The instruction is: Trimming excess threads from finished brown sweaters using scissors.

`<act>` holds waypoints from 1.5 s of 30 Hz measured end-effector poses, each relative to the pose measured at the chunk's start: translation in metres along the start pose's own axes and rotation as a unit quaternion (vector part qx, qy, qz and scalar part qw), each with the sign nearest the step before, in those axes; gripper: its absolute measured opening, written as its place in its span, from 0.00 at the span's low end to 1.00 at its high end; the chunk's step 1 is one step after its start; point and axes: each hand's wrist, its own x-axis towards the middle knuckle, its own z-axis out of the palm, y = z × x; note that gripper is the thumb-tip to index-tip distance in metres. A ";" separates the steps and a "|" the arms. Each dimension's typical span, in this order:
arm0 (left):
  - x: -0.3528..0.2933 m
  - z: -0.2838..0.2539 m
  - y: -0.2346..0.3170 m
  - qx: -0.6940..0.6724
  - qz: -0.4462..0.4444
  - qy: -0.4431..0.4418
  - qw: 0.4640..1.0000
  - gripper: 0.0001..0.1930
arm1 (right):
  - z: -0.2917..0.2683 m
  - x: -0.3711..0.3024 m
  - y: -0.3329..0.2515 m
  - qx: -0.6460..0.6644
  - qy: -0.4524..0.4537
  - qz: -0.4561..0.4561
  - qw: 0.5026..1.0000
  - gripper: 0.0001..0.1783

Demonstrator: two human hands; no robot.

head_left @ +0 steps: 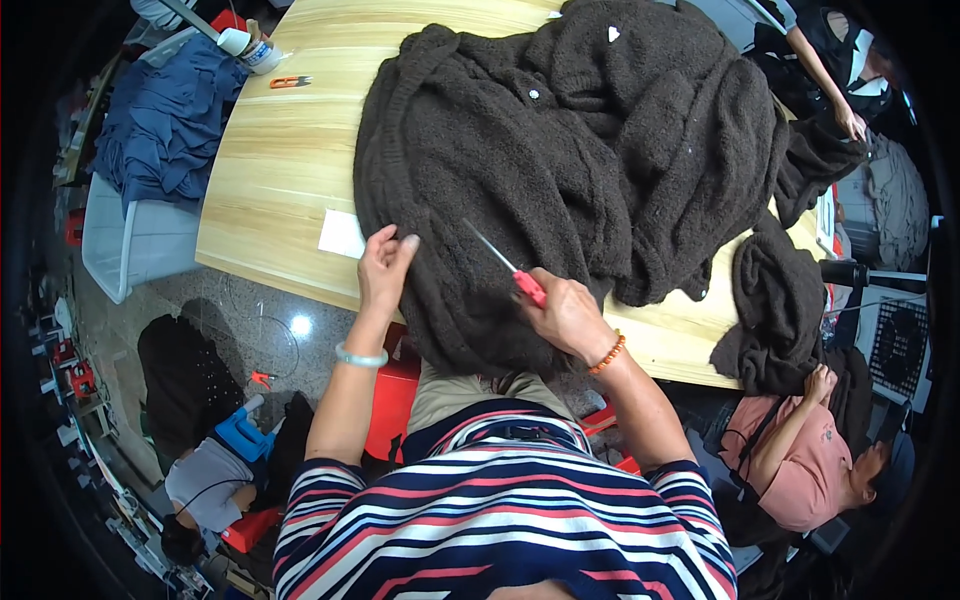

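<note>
A dark brown knitted garment (510,150) lies in folds over the wooden table (290,180) and hangs over its near edge. My right hand (568,315) is closed round the pink handle of a slim tool with a thin metal shaft (490,244); its exact kind is unclear. The shaft points up and left over the knit. At the garment's left edge is my left hand (382,268), its thumb apart from the curled fingers and nothing visible between them. A white paper square (342,233) lies just left of that hand.
Orange thread snips (290,82) and a small jar (262,55) are at the far left of the table. Blue cloth fills a white bin (120,235) beside it. At the right, a person in pink (790,450) and another person's hand (852,125) hold dark knitwear.
</note>
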 end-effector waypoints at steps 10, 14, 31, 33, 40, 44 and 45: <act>-0.055 0.002 -0.043 0.046 0.070 -0.082 0.993 0.13 | 0.015 -0.050 0.020 -0.027 -0.054 -0.047 0.997 0.14; -0.058 0.007 -0.029 -0.233 -0.069 -0.087 0.966 0.09 | 0.010 -0.071 0.012 -0.071 -0.104 -0.057 0.990 0.17; -0.082 0.031 -0.038 -0.357 -0.162 -0.015 0.920 0.13 | 0.019 -0.082 0.009 -0.081 -0.124 -0.092 0.985 0.15; -0.083 0.031 -0.041 -0.356 -0.156 -0.017 0.921 0.14 | 0.021 -0.083 0.012 -0.083 -0.131 -0.093 0.984 0.15; -0.090 0.027 -0.043 -0.372 -0.167 -0.064 0.911 0.15 | 0.016 -0.089 0.009 -0.089 -0.160 -0.084 0.979 0.16; -0.088 0.022 -0.045 -0.359 -0.160 -0.076 0.916 0.14 | 0.013 -0.086 0.008 -0.064 -0.136 -0.068 0.986 0.14; -0.084 0.016 -0.045 -0.291 -0.142 -0.092 0.942 0.14 | 0.014 -0.081 0.012 -0.055 -0.109 -0.039 0.992 0.13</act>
